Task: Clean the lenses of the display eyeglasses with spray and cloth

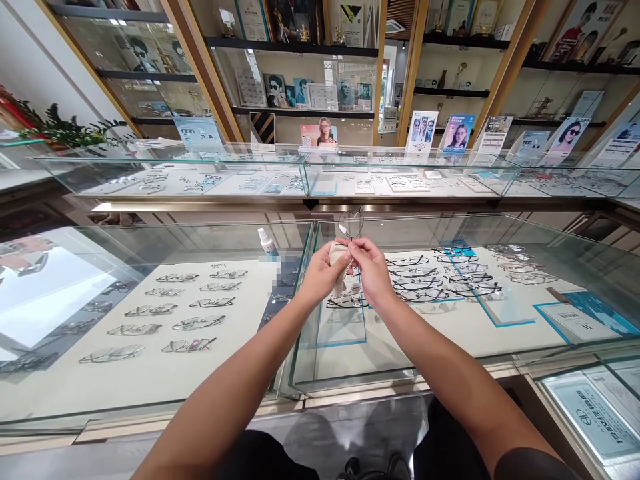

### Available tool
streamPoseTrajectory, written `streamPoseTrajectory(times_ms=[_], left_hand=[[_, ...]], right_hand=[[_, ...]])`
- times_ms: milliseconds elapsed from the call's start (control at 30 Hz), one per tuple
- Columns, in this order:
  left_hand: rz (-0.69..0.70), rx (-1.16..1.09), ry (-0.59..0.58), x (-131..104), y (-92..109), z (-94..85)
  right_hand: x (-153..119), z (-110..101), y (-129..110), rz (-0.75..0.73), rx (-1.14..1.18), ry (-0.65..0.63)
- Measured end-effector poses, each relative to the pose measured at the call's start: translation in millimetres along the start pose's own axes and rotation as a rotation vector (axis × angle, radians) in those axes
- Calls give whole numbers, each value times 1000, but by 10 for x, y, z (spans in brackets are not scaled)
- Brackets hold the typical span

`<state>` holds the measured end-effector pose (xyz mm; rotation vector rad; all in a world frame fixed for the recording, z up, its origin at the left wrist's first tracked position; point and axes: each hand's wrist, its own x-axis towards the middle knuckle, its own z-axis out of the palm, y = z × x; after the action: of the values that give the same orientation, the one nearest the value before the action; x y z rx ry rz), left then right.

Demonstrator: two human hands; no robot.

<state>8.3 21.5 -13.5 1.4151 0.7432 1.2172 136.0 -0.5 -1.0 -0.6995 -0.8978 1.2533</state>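
Note:
Both my hands meet above the glass display case in the middle of the view. My left hand [321, 272] is closed on a beige cloth [338, 252], part of which hangs below the fingers. My right hand [371, 268] is closed at the same spot, its fingers on a pair of thin-rimmed eyeglasses [361, 223]. One round lens stands up above the fingertips. The rest of the frame is hidden by the fingers and the cloth. A white spray bottle [267, 243] stands to the left of my left hand.
Rows of eyeglasses [197, 323] lie in the left part of the case, and dark frames [420, 293] lie in the right part. A glass edge [299, 333] runs between them. Behind is a second glass counter [240, 175] with several upright advertising cards [421, 133].

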Motion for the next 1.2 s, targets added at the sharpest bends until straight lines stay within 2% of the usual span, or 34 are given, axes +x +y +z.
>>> streamPoseTrajectory(times_ms=[267, 600, 767, 933, 1200], left_hand=[[54, 13, 109, -39, 29, 50], [150, 207, 69, -46, -8, 38], [91, 147, 12, -10, -19, -7], [35, 59, 16, 26, 5, -31], [-48, -23, 4, 11, 103, -10]], right_hand=[[-46, 50, -51, 44, 69, -50], [47, -20, -81, 59, 38, 52], [73, -58, -106, 48, 13, 49], [74, -88, -75, -30, -52, -27], [85, -107, -71, -51, -81, -30]])
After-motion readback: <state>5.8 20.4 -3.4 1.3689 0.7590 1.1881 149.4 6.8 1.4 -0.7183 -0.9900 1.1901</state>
